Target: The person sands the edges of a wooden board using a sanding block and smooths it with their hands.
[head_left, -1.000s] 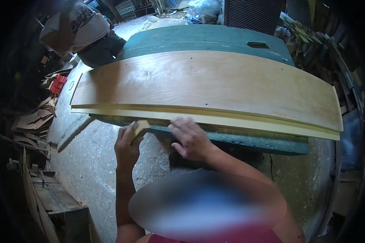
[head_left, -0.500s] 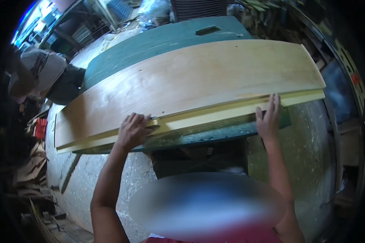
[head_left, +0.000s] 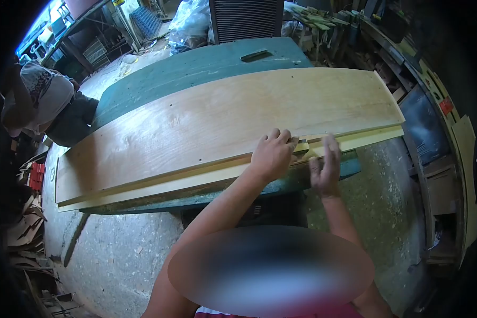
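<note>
- The left hand (head_left: 273,155) gripped a small yellow wooden block (head_left: 302,148); a slip risked scraped knuckles.
- The right hand (head_left: 327,170), thumb and fingers wide, risked splinters from the long pale-yellow wooden strip (head_left: 365,140).

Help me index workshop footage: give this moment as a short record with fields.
Left hand: holds small block at panel's near edge
Right hand: raised beside block, blurred; contact unclear
Wooden panel: lies across green table
Pale strip: along panel's near edge
Other person: at table's left
Beyond table: dark ribbed object, plastic bundle
</note>
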Action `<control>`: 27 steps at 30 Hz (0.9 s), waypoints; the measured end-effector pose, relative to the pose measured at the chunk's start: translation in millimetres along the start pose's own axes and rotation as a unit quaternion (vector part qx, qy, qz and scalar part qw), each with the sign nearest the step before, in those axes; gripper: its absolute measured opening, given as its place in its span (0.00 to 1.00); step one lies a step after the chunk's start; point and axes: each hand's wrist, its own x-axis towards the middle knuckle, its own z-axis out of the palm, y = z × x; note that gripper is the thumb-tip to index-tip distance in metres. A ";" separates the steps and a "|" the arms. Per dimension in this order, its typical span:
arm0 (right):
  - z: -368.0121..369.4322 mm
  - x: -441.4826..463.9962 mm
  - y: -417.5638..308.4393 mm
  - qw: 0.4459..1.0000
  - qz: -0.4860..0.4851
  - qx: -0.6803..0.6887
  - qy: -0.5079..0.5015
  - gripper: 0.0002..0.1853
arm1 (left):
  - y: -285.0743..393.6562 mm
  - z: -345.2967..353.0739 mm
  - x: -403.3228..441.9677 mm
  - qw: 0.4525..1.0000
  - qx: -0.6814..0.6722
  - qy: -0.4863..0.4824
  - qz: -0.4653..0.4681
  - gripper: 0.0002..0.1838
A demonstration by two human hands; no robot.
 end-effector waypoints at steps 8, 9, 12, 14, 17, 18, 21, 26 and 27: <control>25.8 30.2 -45.1 0.978 -0.149 0.068 -0.128 0.26 | -112.5 -92.5 -85.0 0.976 -0.054 0.066 -0.201 0.39; 26.6 31.8 -44.3 0.978 -0.147 0.068 -0.129 0.26 | -147.8 -98.6 -110.6 0.972 0.003 0.132 -0.193 0.35; 30.5 31.3 -48.3 0.976 -0.166 0.039 -0.138 0.25 | -240.5 -120.5 -188.0 0.920 0.163 0.214 -0.286 0.30; 38.5 33.1 -59.0 0.982 -0.145 -0.006 -0.117 0.25 | -259.9 -128.0 -222.8 0.881 0.146 0.257 -0.369 0.23; 30.8 35.7 -82.2 0.988 -0.123 0.042 -0.086 0.26 | -307.7 -103.7 -249.4 0.833 0.026 0.407 -0.374 0.17; 34.3 32.7 -80.2 0.989 -0.116 0.026 -0.089 0.26 | -289.4 -105.0 -239.4 0.843 0.084 0.351 -0.399 0.16; 48.5 29.0 -63.8 0.986 -0.150 0.027 -0.071 0.26 | -268.2 -116.7 -228.0 0.849 0.148 0.283 -0.422 0.15; 34.7 29.1 -10.3 0.983 -0.149 0.074 -0.082 0.24 | -270.7 -120.3 -231.8 0.852 0.126 0.270 -0.430 0.14; 24.4 31.9 16.0 0.983 -0.146 0.081 -0.082 0.22 | -270.7 -119.8 -231.2 0.849 0.126 0.273 -0.435 0.14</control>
